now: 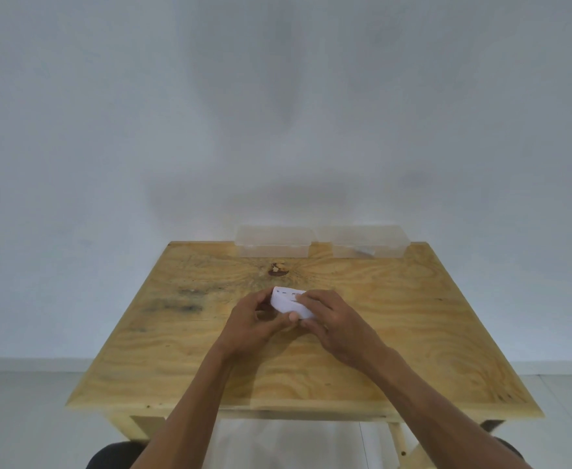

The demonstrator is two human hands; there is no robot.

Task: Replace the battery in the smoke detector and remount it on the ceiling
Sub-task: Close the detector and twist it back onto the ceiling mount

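Above the wooden table, left hand and right hand both clamped on white smoke detector

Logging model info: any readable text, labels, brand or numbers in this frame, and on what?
None readable.
Smoke detector, held in both hands: only dark slot marks, no legible label.
Two clear plastic boxes at the table's far edge: no print visible.

A light plywood counter with a dark knot carries two clear plastic boxes side by side along its far edge.
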